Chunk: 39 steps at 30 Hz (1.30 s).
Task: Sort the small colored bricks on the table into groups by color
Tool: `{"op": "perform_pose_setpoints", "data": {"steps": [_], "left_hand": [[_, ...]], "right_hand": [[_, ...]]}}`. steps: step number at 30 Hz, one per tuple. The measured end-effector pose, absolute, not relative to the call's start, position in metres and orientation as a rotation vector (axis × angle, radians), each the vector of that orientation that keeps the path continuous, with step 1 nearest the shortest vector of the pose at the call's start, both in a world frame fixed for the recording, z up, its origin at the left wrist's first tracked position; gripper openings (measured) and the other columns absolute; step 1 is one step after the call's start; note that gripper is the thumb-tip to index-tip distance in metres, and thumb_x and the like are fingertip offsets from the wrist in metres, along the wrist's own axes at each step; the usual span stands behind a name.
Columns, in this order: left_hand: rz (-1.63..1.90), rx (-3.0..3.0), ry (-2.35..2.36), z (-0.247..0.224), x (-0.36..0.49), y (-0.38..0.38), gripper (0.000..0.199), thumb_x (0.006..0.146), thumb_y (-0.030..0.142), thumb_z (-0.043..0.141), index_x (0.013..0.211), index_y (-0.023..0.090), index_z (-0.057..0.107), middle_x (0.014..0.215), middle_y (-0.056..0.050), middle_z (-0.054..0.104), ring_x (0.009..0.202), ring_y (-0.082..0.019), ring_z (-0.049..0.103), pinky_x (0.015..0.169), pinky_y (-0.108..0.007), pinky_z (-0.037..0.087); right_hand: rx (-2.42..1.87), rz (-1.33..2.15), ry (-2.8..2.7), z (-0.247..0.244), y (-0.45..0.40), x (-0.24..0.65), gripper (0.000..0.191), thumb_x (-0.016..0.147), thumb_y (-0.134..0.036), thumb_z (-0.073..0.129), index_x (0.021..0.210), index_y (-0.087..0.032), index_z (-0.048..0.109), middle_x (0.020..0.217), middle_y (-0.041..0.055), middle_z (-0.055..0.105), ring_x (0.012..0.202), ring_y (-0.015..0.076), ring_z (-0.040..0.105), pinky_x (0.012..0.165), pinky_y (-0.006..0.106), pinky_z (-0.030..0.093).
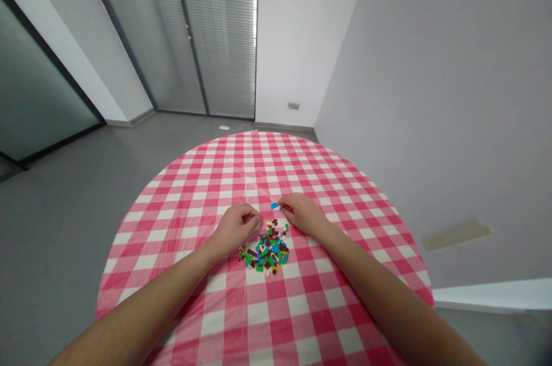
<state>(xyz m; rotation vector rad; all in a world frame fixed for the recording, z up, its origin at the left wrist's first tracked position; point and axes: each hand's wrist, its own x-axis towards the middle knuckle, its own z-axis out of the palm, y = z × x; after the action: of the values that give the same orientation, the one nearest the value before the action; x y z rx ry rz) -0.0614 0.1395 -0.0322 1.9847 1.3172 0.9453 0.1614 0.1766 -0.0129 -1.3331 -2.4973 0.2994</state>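
A heap of small building bricks in green, blue, brown, white and yellow lies on the checked tablecloth between my forearms. Just beyond the heap, my right hand is closed in a pinch, its fingertips at a small blue brick with a white bit beside it. My left hand rests at the heap's left side, fingers curled and thumb against the index finger. Whatever may be between those left fingertips is too small to make out.
The round table carries a red-and-white checked tablecloth with a curved far edge. A grey wall stands to the right, glass partitions with blinds at the back. A white power strip lies on the floor beyond the table.
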Motion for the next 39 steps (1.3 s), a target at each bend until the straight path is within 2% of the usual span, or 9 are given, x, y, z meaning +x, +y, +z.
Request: {"op": "perform_pose_setpoints", "data": {"steps": [12,21,39], "left_hand": [[0.936,1.994,1.321,-0.03,-0.061,0.14,0.016,0.082,0.019,0.054,0.073,0.017,0.067,0.077,-0.004,0.068,0.075,-0.018,0.061,0.071,-0.029,0.046],[0.937,1.986,1.334,-0.029,-0.061,0.139,0.016,0.081,0.019,0.054,0.074,0.018,0.068,0.078,-0.004,0.068,0.076,-0.018,0.061,0.071,-0.029,0.045],[0.936,1.98,1.319,-0.029,-0.061,0.138,0.016,0.083,0.02,0.054,0.075,0.016,0.067,0.079,-0.004,0.067,0.077,-0.018,0.061,0.072,-0.029,0.045]], "right_hand": [[-1.33,0.3,-2.523,-0.014,0.174,0.157,0.019,0.089,-0.024,0.059,0.102,-0.017,0.069,0.096,0.0083,0.071,0.091,0.02,0.061,0.08,0.029,0.042],[-1.347,0.287,-2.421,-0.02,0.18,0.158,0.025,0.088,-0.013,0.051,0.108,-0.016,0.067,0.104,0.0077,0.071,0.096,0.0199,0.063,0.085,0.029,0.045],[-1.335,0.348,-2.364,-0.019,0.185,0.163,0.028,0.089,-0.013,0.049,0.111,-0.015,0.066,0.107,0.0102,0.071,0.098,0.0209,0.064,0.087,0.031,0.046]]}}
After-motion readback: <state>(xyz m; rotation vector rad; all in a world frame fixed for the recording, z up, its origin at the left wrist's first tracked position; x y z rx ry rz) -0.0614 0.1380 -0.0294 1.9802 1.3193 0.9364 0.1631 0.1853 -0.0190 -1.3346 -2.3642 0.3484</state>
